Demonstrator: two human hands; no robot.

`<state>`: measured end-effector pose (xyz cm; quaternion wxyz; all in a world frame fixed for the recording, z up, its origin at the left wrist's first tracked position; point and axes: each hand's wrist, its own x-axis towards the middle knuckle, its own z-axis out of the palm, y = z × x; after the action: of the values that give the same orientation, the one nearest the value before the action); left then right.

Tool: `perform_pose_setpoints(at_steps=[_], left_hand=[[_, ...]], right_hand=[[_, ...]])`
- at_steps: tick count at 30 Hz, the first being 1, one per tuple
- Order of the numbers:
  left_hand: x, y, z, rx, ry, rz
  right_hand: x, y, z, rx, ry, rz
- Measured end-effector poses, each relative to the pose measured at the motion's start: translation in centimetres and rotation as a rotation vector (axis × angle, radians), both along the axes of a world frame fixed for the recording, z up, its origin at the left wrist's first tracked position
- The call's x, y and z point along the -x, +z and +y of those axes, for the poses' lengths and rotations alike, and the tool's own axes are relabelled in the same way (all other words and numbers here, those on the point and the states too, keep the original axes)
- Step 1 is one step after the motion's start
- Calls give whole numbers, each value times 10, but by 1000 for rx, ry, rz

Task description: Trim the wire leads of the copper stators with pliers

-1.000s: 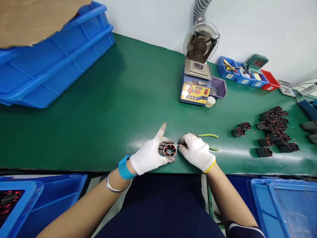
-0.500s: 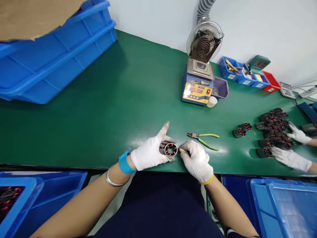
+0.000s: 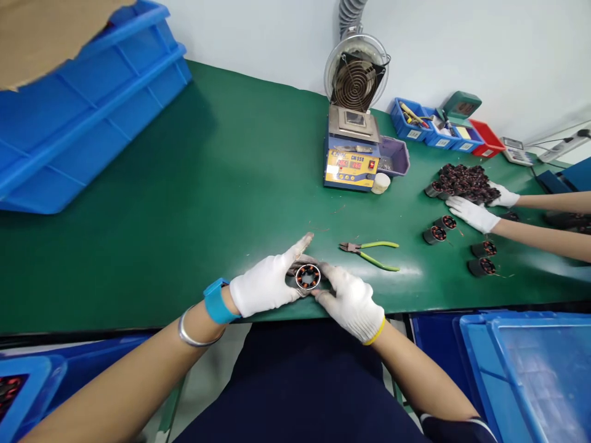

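A ring-shaped motor stator with orange copper windings is held at the table's front edge, its round end facing up. My gloved left hand grips it from the left, fingers behind it and thumb raised. From the right, my gloved right hand has its fingers against the stator's side; its fingertips are partly hidden. Green-handled cutting pliers lie open on the table, just beyond my right hand.
A soldering pot with a fan behind it stands at the back. Another person's gloved hands touch a pile of stators at right. Several loose stators stand nearer. A blue crate fills the back left.
My right hand has moved left onto the stator, its fingers now against it. The other person's hands have pushed the pile of stators away, leaving several behind. The camera view has shifted.
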<state>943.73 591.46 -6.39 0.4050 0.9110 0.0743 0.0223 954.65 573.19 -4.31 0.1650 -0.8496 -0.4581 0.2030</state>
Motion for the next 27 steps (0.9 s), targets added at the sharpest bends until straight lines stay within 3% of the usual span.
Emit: perform_pose_setpoints(at_steps=[5, 9, 16, 23, 27], left_hand=[[-1, 0, -2, -61, -13, 22], [-1, 5, -15, -147, -17, -139], [-11, 5, -20, -195, -129, -171], [-15, -13, -29, -259, -83, -365], [-14, -15, -31, -243, -74, -367]], right_hand=[[-12, -7, 3, 86, 16, 16], [-16, -8, -1, 66, 61, -38], [-25, 3, -6, 132, 169, -163], [-27, 7, -22, 53, 242, -333], [-38, 20, -27, -58, 259, -265]])
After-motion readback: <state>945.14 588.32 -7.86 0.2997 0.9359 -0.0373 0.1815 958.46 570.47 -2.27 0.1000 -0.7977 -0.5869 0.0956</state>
